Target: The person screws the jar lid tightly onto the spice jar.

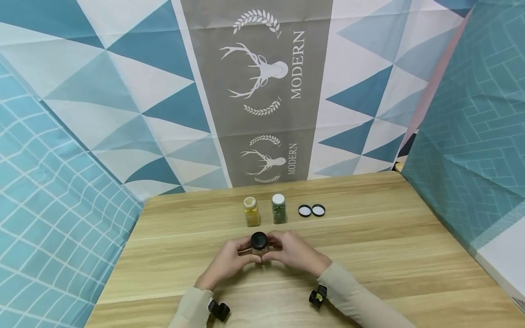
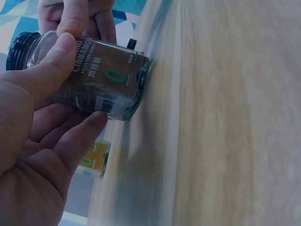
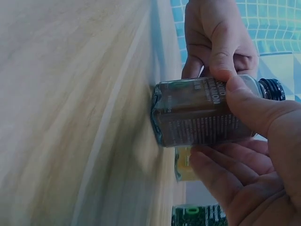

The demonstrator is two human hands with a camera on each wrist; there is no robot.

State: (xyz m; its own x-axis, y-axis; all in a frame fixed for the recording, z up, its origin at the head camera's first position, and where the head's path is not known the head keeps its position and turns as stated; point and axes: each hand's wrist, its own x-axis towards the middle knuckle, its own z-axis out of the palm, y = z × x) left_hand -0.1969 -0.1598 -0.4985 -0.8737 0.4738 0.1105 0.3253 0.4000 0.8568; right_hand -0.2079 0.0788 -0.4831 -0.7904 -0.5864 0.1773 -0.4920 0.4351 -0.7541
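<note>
Two hands, the left hand (image 1: 229, 262) and the right hand (image 1: 296, 250), are holding the cinnamon jar (image 2: 106, 70) between them. Fingers of both are grasping its sides, and both thumbs are pressing on the label side. It is being held over the bench (image 1: 172, 255), but whether its bottom is touching the wood is hard to tell. Behind it, the yellow jar (image 1: 252, 216) and the green jar (image 1: 279, 212) are standing near each other, showing pale tops. Two loose lids (image 1: 305, 210) are lying close together on the right. So two jars seem to be done with losing their lids. The cinnamon jar is still wearing its black lid (image 1: 259, 240), so it seems to be the one left.
</note>
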